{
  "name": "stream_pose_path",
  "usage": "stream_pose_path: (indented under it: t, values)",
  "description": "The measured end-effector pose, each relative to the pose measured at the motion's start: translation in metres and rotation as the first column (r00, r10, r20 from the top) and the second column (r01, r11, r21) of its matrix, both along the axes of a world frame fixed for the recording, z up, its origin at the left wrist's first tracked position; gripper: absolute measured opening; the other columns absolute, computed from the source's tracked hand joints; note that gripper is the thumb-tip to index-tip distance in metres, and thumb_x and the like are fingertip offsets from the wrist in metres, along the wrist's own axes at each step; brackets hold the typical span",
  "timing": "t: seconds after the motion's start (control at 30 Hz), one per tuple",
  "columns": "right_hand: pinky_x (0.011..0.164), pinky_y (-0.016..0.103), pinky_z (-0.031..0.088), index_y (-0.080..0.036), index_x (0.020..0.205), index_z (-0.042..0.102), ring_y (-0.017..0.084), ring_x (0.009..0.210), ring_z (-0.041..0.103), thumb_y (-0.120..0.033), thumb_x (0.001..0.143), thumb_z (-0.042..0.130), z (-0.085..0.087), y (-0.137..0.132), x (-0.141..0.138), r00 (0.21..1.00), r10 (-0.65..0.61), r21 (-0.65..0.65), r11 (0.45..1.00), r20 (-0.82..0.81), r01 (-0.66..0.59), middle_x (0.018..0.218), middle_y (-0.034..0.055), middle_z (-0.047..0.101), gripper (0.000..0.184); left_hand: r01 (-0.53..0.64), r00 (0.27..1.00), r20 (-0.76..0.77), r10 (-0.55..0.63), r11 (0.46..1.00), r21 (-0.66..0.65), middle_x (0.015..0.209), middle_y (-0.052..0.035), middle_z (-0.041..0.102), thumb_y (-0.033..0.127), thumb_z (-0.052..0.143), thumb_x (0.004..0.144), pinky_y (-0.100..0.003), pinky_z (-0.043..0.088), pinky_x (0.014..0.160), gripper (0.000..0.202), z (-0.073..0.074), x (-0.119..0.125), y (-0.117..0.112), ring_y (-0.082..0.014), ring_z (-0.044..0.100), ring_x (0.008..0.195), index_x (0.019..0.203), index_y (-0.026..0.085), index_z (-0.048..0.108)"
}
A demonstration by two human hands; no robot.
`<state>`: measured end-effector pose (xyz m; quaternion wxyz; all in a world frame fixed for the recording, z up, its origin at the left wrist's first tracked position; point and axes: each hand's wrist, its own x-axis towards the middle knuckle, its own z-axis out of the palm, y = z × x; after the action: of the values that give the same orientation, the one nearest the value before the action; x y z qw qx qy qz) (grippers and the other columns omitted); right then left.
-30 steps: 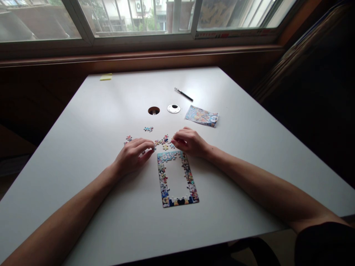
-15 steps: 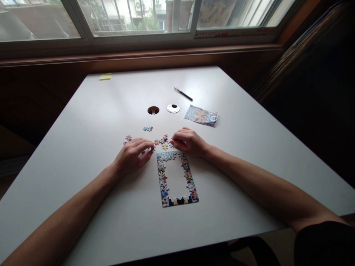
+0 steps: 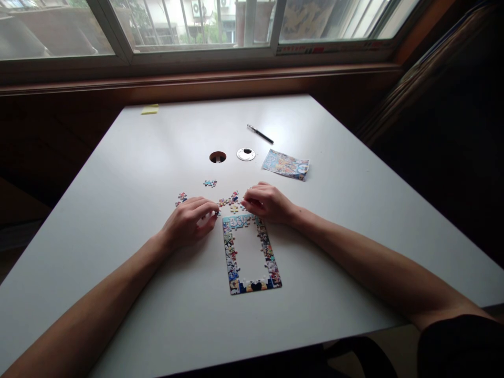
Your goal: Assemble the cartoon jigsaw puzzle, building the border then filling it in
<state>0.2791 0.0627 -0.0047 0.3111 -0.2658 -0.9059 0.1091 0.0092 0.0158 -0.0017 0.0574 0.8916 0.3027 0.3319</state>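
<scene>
Left hand (image 3: 188, 220): fingers curled in tight, tips down on the table (image 3: 149, 157) right by the frame's top left corner. Honestly can't tell if a piece is pinched in there.
Right hand (image 3: 270, 203): curled too, fingertips resting in the loose bits. Can't tell if it's got one.
Puzzle frame (image 3: 231, 252): flat, just nearside of both sets of fingertips, between the wrists. Only the border is built.
Loose pieces (image 3: 233, 199): scattered between the two hands' fingertips.
Writing: pale letters on the frame's top strip, too small to read.
Picture sheet (image 3: 286, 164): just beyond the right hand, print unreadable.
Pen (image 3: 260, 134): well beyond that.
</scene>
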Motion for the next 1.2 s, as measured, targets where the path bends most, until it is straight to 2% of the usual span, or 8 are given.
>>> stream_pose_path:
  t: [0.5, 1.2]
  values:
    - [0.074, 0.029, 0.041, -0.021, 0.071, 0.049, 0.012, 0.059, 0.047, -0.027, 0.095, 0.054, -0.0001, 0.0001, -0.0003, 1.0, 0.007, -0.005, 1.0, 0.006, -0.007, 0.06, -0.004, 0.049, 0.025, -0.002, 1.0, -0.022, 0.001, 0.999, -0.047, 0.092, -0.0061, 0.071, 0.009, 0.06, 0.085, -0.031, 0.052, 0.076, 0.017, 0.0013, 0.0005, -0.0001, -0.0177, 0.064, 0.083, 0.099, 0.018, 0.064]
    - [0.074, 0.029, 0.041, -0.02, 0.071, 0.049, 0.012, 0.059, 0.046, -0.027, 0.095, 0.054, -0.0016, 0.0006, 0.0006, 1.0, 0.009, -0.018, 1.0, 0.03, -0.009, 0.061, -0.004, 0.049, 0.026, -0.02, 0.999, -0.036, 0.016, 0.996, -0.091, 0.096, -0.007, 0.07, 0.011, 0.058, 0.087, -0.033, 0.053, 0.08, 0.017, 0.0005, 0.0003, 0.0003, -0.0182, 0.063, 0.09, 0.102, 0.018, 0.063]
